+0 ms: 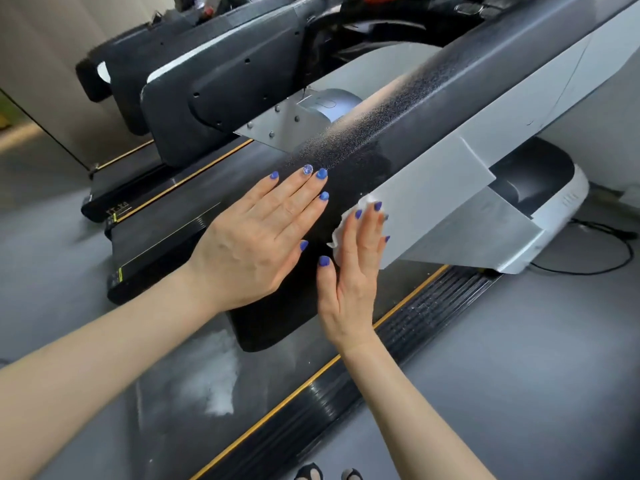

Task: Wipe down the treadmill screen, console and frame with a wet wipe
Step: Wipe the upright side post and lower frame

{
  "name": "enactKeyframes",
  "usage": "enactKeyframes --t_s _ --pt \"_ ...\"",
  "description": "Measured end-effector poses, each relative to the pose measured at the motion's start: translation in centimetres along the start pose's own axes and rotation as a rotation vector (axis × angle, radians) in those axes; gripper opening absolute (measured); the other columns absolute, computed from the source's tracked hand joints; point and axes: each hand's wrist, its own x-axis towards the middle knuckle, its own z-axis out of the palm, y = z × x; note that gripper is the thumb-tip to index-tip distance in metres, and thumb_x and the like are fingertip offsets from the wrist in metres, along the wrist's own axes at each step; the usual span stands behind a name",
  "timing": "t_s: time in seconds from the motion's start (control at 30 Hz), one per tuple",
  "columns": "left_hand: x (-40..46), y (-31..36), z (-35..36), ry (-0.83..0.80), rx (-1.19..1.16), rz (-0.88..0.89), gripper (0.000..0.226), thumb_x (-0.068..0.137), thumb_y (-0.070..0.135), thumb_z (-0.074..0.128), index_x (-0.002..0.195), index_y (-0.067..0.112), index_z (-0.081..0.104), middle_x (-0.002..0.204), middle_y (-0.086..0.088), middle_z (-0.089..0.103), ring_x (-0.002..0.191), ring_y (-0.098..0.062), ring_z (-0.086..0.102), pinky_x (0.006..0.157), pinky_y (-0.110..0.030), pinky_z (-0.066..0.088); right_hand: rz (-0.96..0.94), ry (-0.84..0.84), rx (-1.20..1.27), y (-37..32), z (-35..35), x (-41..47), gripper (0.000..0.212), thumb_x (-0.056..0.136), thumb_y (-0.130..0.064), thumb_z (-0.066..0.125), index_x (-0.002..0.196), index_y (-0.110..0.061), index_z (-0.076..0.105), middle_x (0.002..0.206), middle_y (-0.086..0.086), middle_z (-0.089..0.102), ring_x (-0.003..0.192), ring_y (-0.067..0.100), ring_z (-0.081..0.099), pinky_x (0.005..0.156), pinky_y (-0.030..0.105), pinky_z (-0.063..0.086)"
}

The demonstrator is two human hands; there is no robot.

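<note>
Your hands: two, bare, both working on the black textured handrail (363, 154) of the treadmill.

Left hand (256, 237): fingers straight and spread a little, palm flat on the top of the handrail near its rounded lower end; it holds nothing.

Right hand (353, 268): fingers straight and together, pressing a white wet wipe (360, 206) against the side of the handrail, just where the black part meets the grey side panel (440, 192). The wipe is crumpled and shows only above and to the left of your fingertips (the rest is hidden under the hand).

Handrail: runs slantwise from the lower middle up to the upper right corner.

Below it: the running belt (194, 386), dark, with a pale smudge, edged by a yellow line and a ribbed black side rail (415, 327).

Upper left: the back of the console (242, 77) on a silver bracket, and a second treadmill (114, 81) beyond it.

Right edge: a black cable (620, 251) lies on the grey floor (519, 375).
</note>
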Motion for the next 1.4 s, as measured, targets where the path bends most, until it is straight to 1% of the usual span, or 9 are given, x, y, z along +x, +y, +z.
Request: enactKeyframes --t_s 0.17,0.33,0.53,0.7,0.8,0.9,1.03,1.2,1.4 --pt "0.0 -0.1 -0.1 -0.007 -0.005 0.022 0.05 0.102 0.013 0.044 0.149 -0.004 0.039 0.159 -0.021 0.032 0.149 -0.034 0.031 0.12 -0.048 0.031 0.034 -0.015 -0.066 1.5 -0.3 1.3 0.063 0.107 -0.047 0.02 0.157 -0.011 0.012 0.166 -0.003 -0.01 0.155 0.027 -0.005 0.122 0.048 -0.012" --pt "0.0 -0.4 -0.2 -0.049 -0.028 0.037 0.051 0.103 0.013 0.043 0.15 -0.003 0.038 0.16 -0.022 0.03 0.15 -0.034 0.028 0.121 -0.048 0.029 0.194 0.057 -0.018 2.3 -1.8 4.8 0.07 0.102 -0.059 0.018 0.158 -0.018 0.005 0.167 0.006 -0.006 0.155 0.021 -0.009 0.12 0.035 -0.019" --pt "2.4 -0.8 -0.2 -0.076 -0.059 0.132 0.052 0.102 0.011 0.04 0.151 -0.004 0.036 0.161 -0.02 0.028 0.151 -0.035 0.025 0.121 -0.051 0.027 0.048 -0.062 -0.096 1.5 0.4 -0.3 0.071 0.104 -0.05 0.03 0.159 -0.022 -0.003 0.165 -0.001 -0.017 0.154 0.03 -0.011 0.122 0.056 -0.006" --pt "2.7 -0.9 0.3 -0.095 -0.021 0.151 0.051 0.104 0.013 0.038 0.152 -0.004 0.034 0.162 -0.02 0.027 0.151 -0.035 0.025 0.121 -0.051 0.026 -0.294 -0.248 -0.476 7.2 -2.1 -2.3 0.068 0.106 -0.047 0.025 0.159 -0.025 -0.012 0.166 -0.001 -0.019 0.154 0.023 -0.01 0.123 0.051 -0.005" --pt "2.7 -1.0 0.2 -0.095 -0.02 0.152 0.05 0.105 0.013 0.036 0.152 -0.003 0.034 0.161 -0.02 0.028 0.151 -0.035 0.025 0.122 -0.051 0.026 -0.133 -0.257 -0.451 10.2 -4.8 0.4 0.069 0.104 -0.051 0.026 0.158 -0.031 -0.013 0.165 -0.005 -0.021 0.154 0.02 -0.011 0.124 0.043 -0.009" --pt "2.8 -0.8 0.2 -0.118 -0.002 0.142 0.05 0.105 0.014 0.034 0.153 -0.003 0.034 0.162 -0.019 0.027 0.151 -0.035 0.023 0.122 -0.05 0.024 -0.059 -0.263 -0.332 9.1 -4.9 0.6 0.077 0.102 -0.046 0.039 0.159 -0.024 -0.007 0.166 0.003 -0.016 0.154 0.03 -0.01 0.124 0.051 -0.003" --pt "2.8 -0.4 0.1 -0.13 0.061 0.118 0.051 0.107 0.015 0.031 0.155 -0.002 0.029 0.164 -0.018 0.023 0.152 -0.034 0.021 0.122 -0.052 0.023 -0.392 -0.38 -0.417 7.7 -3.8 -1.6 0.076 0.102 -0.048 0.037 0.16 -0.02 -0.004 0.166 0.002 -0.015 0.153 0.028 -0.009 0.124 0.05 -0.003" --pt "2.1 1.5 0.2 -0.129 0.093 0.061 0.052 0.106 0.017 0.034 0.155 -0.002 0.028 0.164 -0.017 0.022 0.153 -0.032 0.021 0.122 -0.054 0.022 -0.825 -0.555 -0.662 13.7 -8.0 2.0 0.072 0.101 -0.043 0.038 0.161 -0.022 0.004 0.168 -0.003 -0.004 0.155 0.022 0.0 0.124 0.048 -0.006" --pt "2.3 1.4 0.7 -0.08 0.152 0.08 0.053 0.107 0.017 0.034 0.156 -0.002 0.025 0.164 -0.018 0.022 0.152 -0.033 0.021 0.123 -0.051 0.023 -0.746 -0.592 -0.647 14.0 -8.7 1.0 0.066 0.104 -0.045 0.028 0.161 -0.02 0.005 0.168 -0.002 -0.001 0.155 0.024 0.001 0.125 0.044 -0.004"
